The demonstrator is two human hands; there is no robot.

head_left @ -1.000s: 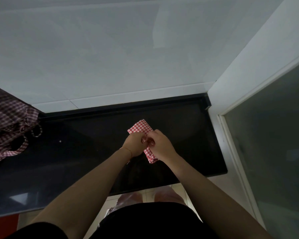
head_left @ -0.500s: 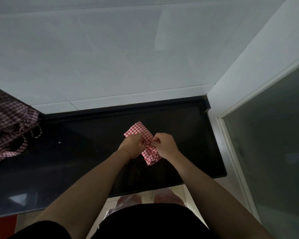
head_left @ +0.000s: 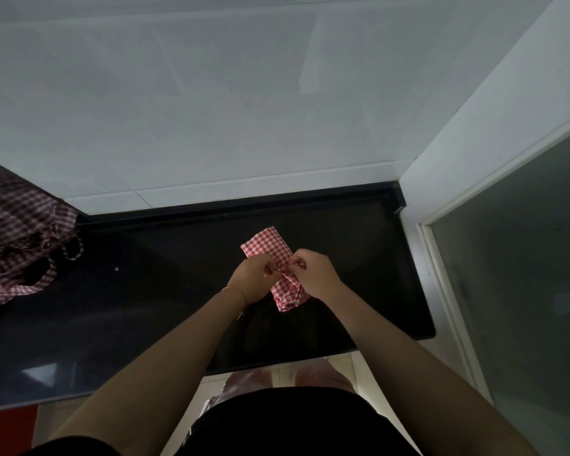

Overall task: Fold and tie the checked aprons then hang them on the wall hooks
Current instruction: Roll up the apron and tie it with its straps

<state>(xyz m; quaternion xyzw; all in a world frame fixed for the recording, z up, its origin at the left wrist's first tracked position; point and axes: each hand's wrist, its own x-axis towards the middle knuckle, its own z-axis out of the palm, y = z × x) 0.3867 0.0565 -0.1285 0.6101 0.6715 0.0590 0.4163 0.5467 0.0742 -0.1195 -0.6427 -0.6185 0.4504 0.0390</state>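
Knot-tying looks underway near the desk's (head_left: 152,311) right edge: the left hand (head_left: 251,277) and right hand (head_left: 314,274) each pinch a tie end over the folded red checked apron (head_left: 270,250). Uneven pulling could slip the knot or unfold it. Another apron (head_left: 17,245) sits crumpled at the far-left corner.

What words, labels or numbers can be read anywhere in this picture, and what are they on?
None: no readable text, label, brand or number shows in the head view.
Folded red checked apron, pinched by the left hand and right hand: only the check pattern.
Pile of checked aprons at the left: pattern only.
Black counter, white tiled wall and glass door: plain, no markings.
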